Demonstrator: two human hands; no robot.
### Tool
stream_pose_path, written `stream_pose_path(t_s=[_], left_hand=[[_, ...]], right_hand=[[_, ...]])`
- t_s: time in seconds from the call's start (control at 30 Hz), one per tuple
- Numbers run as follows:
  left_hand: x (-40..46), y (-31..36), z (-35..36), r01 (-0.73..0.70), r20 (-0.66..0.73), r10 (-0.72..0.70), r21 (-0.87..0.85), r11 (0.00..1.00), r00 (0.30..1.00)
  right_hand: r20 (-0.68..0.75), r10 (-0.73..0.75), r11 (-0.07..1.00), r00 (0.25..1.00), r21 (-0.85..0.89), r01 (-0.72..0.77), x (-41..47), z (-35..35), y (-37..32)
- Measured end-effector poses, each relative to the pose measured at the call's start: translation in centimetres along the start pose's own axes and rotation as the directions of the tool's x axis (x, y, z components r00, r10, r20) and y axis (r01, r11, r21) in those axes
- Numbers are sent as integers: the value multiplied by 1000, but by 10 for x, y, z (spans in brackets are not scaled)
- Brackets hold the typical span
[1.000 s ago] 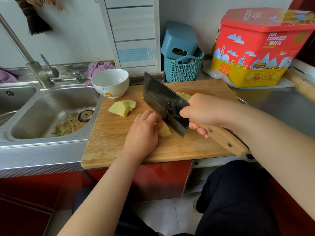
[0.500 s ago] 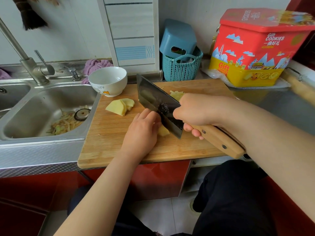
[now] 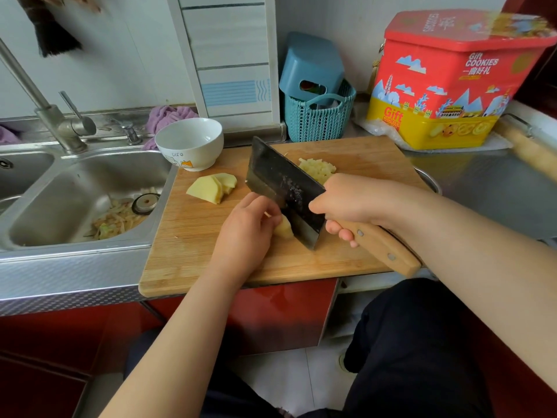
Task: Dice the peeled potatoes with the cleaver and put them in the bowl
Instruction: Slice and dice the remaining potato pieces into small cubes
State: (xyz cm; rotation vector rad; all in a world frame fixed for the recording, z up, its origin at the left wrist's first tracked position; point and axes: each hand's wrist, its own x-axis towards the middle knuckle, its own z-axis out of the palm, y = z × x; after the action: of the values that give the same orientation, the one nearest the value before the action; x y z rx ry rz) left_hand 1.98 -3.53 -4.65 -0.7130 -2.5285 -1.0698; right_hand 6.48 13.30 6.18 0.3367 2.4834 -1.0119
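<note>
Potato piece [image 3: 284, 229] sits near the front middle of the board [image 3: 193, 236], pinned under the curled fingers of the left hand [image 3: 245, 233]. Right hand [image 3: 346, 200] has a full grip wrapped on the cleaver [image 3: 283, 188] where the wooden handle meets the blade; blade edge is down against the piece, just beside the left fingertips. Behind the blade: pile of dice [image 3: 318, 168] on the board. Left of it: sliced potato slabs [image 3: 212, 188]. Bowl [image 3: 190, 143] stands at the board's back-left corner, by the sink [image 3: 69, 200]. Basket [image 3: 319, 116] and cookie tin [image 3: 446, 79] at the back of the worktop.
</note>
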Motion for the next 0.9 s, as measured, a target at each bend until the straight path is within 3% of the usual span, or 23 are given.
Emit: stream_pose_path(t_s=[0.27,0.43,0.9], left_hand=[[-2,-1,1,-64,3,64,74,995,998],[-3,-2,3,-126,4,127,143,982,992],[-4,1,2,-140,4,142,191,972,990]], right_hand=[[-61,-61,996,996,56,64,-12,-13,-2],[-69,-105,994,992,-26,104,-20,-12,-11],[-26,-19,991,999,-135,15,-18,9,-22]])
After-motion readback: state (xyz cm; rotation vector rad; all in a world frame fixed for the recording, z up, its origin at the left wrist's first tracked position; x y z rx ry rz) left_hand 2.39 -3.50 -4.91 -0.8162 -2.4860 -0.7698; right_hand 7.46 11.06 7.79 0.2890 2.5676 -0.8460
